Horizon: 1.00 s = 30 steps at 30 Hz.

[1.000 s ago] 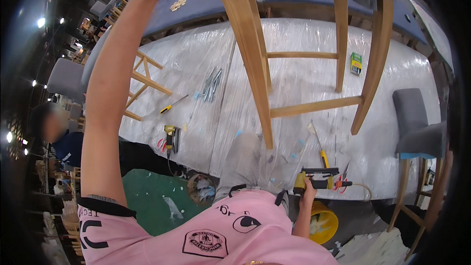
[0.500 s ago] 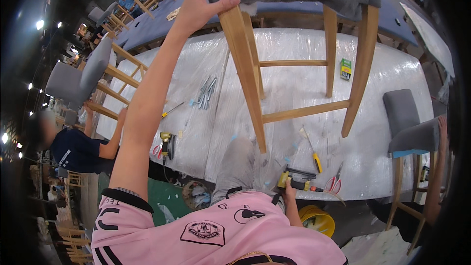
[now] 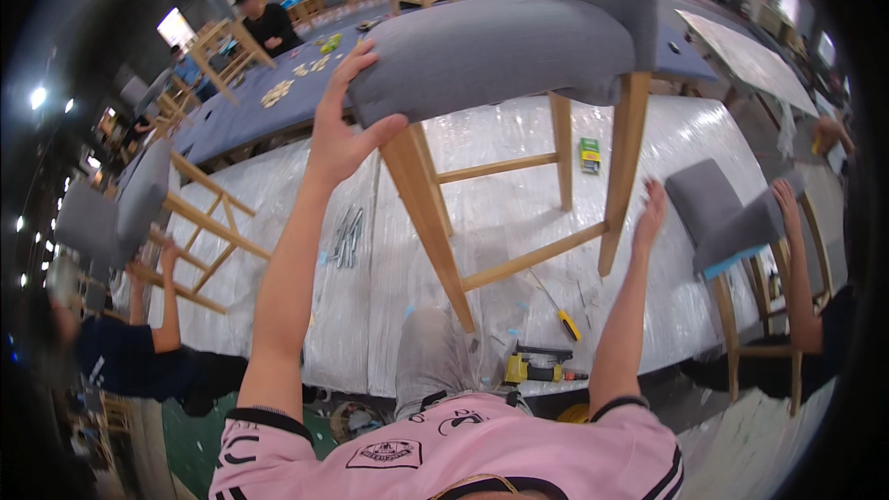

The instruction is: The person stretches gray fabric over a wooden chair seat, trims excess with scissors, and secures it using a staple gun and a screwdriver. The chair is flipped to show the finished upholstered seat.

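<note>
A grey upholstered chair (image 3: 500,60) with light wooden legs and rails stands upright, its legs over the plastic-wrapped table top (image 3: 500,315). With thumb and fingers, my left hand (image 3: 344,134) grips the left front corner of its seat. My right hand (image 3: 650,213) is raised just right of a wooden chair leg, fingers stretched out and holding nothing; whether it touches the leg I cannot tell. Close to my body, a yellow and black staple gun (image 3: 532,367) lies on the table's near edge. A yellow-handled screwdriver (image 3: 567,324) lies beyond it.
Several metal rods (image 3: 346,239) and a small green box (image 3: 590,156) lie on the table. Co-workers handle another grey chair (image 3: 120,208) at left and one (image 3: 727,222) at right. Behind is a long blue-covered table (image 3: 250,111) with a person at it.
My right hand has let go of the staple gun and risen toward the chair's right side. My left hand keeps its grip on the seat corner. The chair sits lower and further left in view.
</note>
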Motion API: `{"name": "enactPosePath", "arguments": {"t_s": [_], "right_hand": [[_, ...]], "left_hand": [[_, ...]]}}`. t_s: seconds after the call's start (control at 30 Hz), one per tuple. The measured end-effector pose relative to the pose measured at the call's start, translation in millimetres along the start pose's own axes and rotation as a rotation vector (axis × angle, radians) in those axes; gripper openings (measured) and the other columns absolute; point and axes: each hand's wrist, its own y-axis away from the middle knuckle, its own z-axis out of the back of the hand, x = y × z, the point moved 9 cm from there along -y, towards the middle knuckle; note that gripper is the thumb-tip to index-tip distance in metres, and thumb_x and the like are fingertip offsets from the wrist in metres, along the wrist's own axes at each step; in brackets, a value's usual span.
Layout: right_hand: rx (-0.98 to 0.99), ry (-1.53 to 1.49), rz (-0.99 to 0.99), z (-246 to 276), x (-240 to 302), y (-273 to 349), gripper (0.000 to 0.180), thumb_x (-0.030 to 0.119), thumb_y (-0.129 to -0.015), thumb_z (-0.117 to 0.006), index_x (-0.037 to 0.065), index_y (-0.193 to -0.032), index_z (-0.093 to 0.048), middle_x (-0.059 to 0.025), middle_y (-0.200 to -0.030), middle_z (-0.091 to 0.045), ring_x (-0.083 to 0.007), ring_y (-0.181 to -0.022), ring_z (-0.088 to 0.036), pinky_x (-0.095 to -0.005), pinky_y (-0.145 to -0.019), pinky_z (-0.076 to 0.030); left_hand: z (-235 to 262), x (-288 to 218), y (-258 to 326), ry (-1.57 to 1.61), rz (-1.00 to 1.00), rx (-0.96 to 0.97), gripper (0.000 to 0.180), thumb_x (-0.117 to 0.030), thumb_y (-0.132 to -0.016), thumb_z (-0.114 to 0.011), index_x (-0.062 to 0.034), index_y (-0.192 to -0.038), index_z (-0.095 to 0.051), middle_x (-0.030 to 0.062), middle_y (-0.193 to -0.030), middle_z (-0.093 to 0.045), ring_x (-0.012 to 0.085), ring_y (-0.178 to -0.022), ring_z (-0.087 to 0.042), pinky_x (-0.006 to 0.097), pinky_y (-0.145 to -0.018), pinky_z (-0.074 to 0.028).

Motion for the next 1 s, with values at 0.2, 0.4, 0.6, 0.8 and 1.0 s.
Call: {"name": "enactPosePath", "arguments": {"t_s": [0.2,0.4,0.6,0.8,1.0], "right_hand": [[0.326,-0.188,-0.481,-73.7,9.5,37.2,0.072,0.058,-0.111,-0.032,-0.004,-0.116,-0.068,-0.0054,-0.099,-0.064,-0.0145,-0.089,-0.054,-0.033,-0.083,-0.046],[0.263,-0.073,-0.461,-56.5,28.6,68.6,0.074,0.059,-0.111,-0.031,-0.005,-0.122,-0.067,-0.0086,-0.097,-0.066,-0.0176,-0.089,-0.058,-0.0351,-0.087,-0.048],[0.213,0.061,-0.257,-22.5,38.4,86.5,0.044,0.036,-0.109,-0.05,-0.003,-0.128,-0.062,-0.0138,-0.1,-0.068,-0.0194,-0.094,-0.062,-0.0347,-0.089,-0.05],[-0.042,0.003,-0.669,116.4,-37.5,290.2,0.029,0.023,-0.105,-0.06,-0.004,-0.1,-0.07,-0.0042,-0.086,-0.068,-0.0115,-0.076,-0.061,-0.0305,-0.067,-0.049],[0.463,0.281,-1.037,151.2,-141.8,534.4,0.027,0.025,-0.089,-0.071,-0.002,-0.084,-0.072,-0.0048,-0.071,-0.068,-0.0134,-0.06,-0.062,-0.0313,-0.054,-0.046]], "left_hand": [[29.8,-10.8,0.6,-0.181,0.002,0.078,0.08,-0.025,-0.077,-0.089,-0.0085,-0.147,-0.053,0.0117,-0.154,-0.054,0.0298,-0.145,-0.048,0.042,-0.119,-0.036],[-15.2,-40.9,-53.8,-0.716,-0.061,0.314,0.078,-0.055,-0.088,-0.072,-0.0073,-0.147,-0.054,0.0185,-0.139,-0.064,0.0378,-0.124,-0.063,0.046,-0.11,-0.046],[-163.1,-64.8,-124.7,-0.772,-0.135,0.53,0.099,-0.077,-0.082,-0.065,-0.0086,-0.151,-0.05,0.0218,-0.14,-0.062,0.0386,-0.125,-0.063,0.046,-0.106,-0.05],[-222.3,-75.2,-149.6,-0.883,-0.183,0.536,0.118,-0.082,-0.069,-0.072,-0.0004,-0.151,-0.047,0.0274,-0.139,-0.06,0.0411,-0.122,-0.064,0.049,-0.104,-0.052],[-241.2,-96.3,-126.5,-1.071,-0.344,0.399,0.106,-0.064,-0.072,-0.082,-0.0046,-0.152,-0.046,0.0254,-0.135,-0.061,0.0423,-0.119,-0.065,0.052,-0.101,-0.052]]}}
